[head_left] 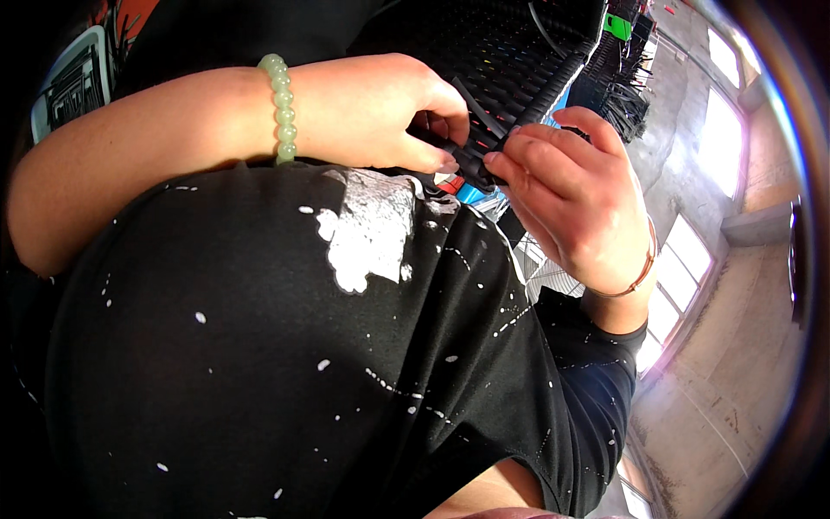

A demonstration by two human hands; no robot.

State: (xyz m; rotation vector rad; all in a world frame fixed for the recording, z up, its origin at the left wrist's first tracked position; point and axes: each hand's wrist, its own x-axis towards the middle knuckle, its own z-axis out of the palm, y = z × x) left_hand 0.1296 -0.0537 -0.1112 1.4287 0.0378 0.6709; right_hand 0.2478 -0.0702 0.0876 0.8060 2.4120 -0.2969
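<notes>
A black woven basket, made of flat glossy strips, lies at the top centre, close against my black shirt. My left hand comes from the left with its fingers curled around dark strips at the basket's near edge. Across from it, my right hand pinches the same edge between thumb and fingers. A loose flat black strip sticks up between the two hands. What lies under the fingertips is partly hidden. Pale green beads ring my left wrist, and a thin bracelet is on my right.
A pale-rimmed container with dark slatted contents stands at the upper left. Beyond the basket are a green object and a heap of black strips. Grey concrete and bright windows fill the right side.
</notes>
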